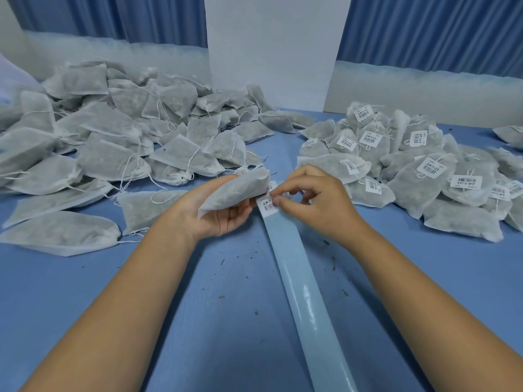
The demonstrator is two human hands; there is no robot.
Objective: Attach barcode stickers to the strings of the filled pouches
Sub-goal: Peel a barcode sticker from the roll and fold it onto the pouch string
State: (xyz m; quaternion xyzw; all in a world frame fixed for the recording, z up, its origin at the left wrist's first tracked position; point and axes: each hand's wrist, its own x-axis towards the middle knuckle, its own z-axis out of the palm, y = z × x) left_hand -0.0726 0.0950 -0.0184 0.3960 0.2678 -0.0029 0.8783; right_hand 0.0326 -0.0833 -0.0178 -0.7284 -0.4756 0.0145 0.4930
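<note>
My left hand (218,213) grips a filled white pouch (236,189) from below, holding it just above the blue table. My right hand (314,202) pinches a white barcode sticker (268,204) at the upper end of a long pale-blue backing strip (304,284). The pouch's right end touches the sticker area; its string is hidden by my fingers. A big heap of unlabelled pouches (113,137) with loose strings lies to the left. To the right lies a heap of pouches with barcode stickers (424,171).
The backing strip runs from the table's middle to the bottom edge of the view. Small dark crumbs (334,264) dot the blue table (198,321). A white board (271,49) stands at the back centre, with blue curtains behind.
</note>
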